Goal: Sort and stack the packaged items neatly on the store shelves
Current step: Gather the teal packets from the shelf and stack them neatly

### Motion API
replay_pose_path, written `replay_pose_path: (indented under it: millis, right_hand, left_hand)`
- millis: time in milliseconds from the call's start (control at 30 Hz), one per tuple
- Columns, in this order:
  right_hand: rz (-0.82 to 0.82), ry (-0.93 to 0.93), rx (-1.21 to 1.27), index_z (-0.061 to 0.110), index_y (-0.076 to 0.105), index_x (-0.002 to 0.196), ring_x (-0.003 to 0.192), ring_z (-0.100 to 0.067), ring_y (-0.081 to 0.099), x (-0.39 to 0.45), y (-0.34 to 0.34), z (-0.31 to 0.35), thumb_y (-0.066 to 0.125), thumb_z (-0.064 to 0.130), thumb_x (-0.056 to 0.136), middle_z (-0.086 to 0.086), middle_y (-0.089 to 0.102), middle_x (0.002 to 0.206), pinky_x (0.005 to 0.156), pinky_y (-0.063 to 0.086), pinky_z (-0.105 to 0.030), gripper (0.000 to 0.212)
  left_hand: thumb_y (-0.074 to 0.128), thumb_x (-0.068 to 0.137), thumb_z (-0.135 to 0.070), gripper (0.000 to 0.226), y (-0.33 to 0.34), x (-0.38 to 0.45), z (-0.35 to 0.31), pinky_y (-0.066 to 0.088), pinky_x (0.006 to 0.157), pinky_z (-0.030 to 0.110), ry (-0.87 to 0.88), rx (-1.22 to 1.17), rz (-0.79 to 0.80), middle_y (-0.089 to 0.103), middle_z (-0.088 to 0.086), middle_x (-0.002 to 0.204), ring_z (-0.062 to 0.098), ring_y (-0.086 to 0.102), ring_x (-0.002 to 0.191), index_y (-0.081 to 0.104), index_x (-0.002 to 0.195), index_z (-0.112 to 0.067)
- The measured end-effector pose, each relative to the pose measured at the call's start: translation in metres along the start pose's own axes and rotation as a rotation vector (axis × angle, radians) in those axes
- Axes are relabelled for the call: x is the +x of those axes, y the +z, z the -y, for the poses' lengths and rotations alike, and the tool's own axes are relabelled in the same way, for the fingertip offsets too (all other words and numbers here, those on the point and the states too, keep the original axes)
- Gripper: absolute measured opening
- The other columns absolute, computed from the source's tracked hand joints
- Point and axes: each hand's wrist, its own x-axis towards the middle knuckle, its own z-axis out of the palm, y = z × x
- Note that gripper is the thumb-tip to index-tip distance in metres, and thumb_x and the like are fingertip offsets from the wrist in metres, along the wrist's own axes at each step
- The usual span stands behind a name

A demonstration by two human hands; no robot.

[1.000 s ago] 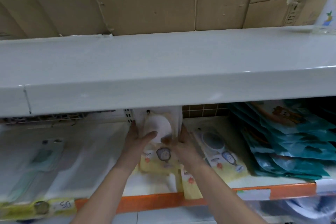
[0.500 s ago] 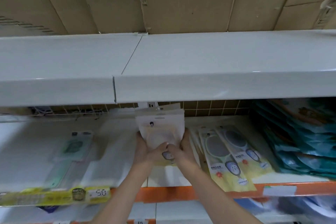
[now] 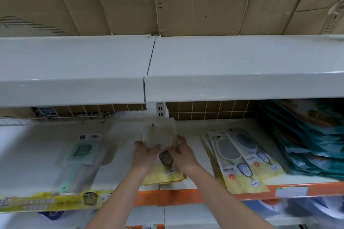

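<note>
Packets (image 3: 163, 156) mid-frame gripped by both hands, left hand (image 3: 144, 154) and right hand (image 3: 183, 154), squaring stack on shelf (image 3: 214, 189); right piles done, left untidy.

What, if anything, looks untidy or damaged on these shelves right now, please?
The yellow packs right of the held pack lie fanned and slanted, with a lower corner past the orange shelf edge. The teal packs slump in an uneven heap. The cardboard above the top shelf is creased and torn.

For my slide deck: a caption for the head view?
Both hands, left hand and right hand, hold a yellow packet over the shelf.
</note>
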Motion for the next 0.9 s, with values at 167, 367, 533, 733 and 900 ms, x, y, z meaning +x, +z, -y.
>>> replay_pose_path:
  millis: [167, 367, 533, 733, 900]
  right_hand:
    - [-0.005, 0.088, -0.336, 0.015, 0.043, 0.131, 0.118, -0.026, 0.052, 0.004, 0.024, -0.019, 0.055, 0.030, 0.091, -0.008, 0.055, 0.128, 0.090, 0.045, -0.031, 0.044]
    - [-0.059, 0.024, -0.303, 0.021, 0.042, 0.138, 0.120, -0.019, 0.051, -0.002, 0.003, -0.028, 0.056, 0.043, 0.091, -0.002, 0.047, 0.136, 0.098, 0.044, -0.033, 0.054]
    - [-0.356, -0.034, -0.376, 0.017, 0.049, 0.133, 0.120, -0.020, 0.052, -0.003, -0.068, -0.034, 0.055, 0.029, 0.092, -0.002, 0.054, 0.132, 0.098, 0.041, -0.028, 0.043]
    - [-0.527, 0.246, -0.522, 0.013, 0.051, 0.130, 0.110, -0.033, 0.059, -0.011, -0.181, -0.079, 0.052, 0.036, 0.092, -0.015, 0.061, 0.124, 0.081, 0.047, -0.033, 0.044]
    - [-0.509, 0.439, -0.666, 0.013, 0.031, 0.144, 0.129, -0.031, 0.041, -0.013, -0.220, -0.118, 0.041, 0.049, 0.095, -0.013, 0.043, 0.143, 0.101, 0.037, -0.038, 0.062]
  left_hand:
    - [0.064, 0.083, -0.047, 0.065, -0.002, 0.003, 0.018, 0.043, 0.091, 0.036, -0.065, 0.404, 0.043, 0.048, 0.017, 0.127, 0.034, 0.050, 0.118, 0.040, 0.124, -0.002]
    - [0.057, 0.078, -0.062, 0.081, 0.004, -0.001, 0.012, 0.035, 0.099, 0.040, -0.031, 0.689, -0.114, 0.038, 0.010, 0.136, 0.030, 0.037, 0.128, 0.037, 0.135, -0.007]
    - [0.056, 0.086, -0.049, 0.065, 0.034, -0.014, -0.015, 0.036, 0.100, 0.040, 0.304, 0.590, -0.168, 0.041, 0.010, 0.139, 0.031, 0.040, 0.127, 0.040, 0.138, -0.013]
    - [0.057, 0.090, -0.040, 0.058, 0.115, -0.043, -0.045, 0.045, 0.090, 0.031, 0.057, 0.162, 0.439, 0.054, 0.008, 0.126, 0.024, 0.054, 0.113, 0.036, 0.136, -0.012]
    - [0.057, 0.091, -0.026, 0.024, 0.148, -0.058, -0.054, 0.049, 0.074, 0.034, -0.322, -0.368, 0.565, 0.058, 0.013, 0.105, 0.022, 0.056, 0.094, 0.056, 0.106, -0.007]
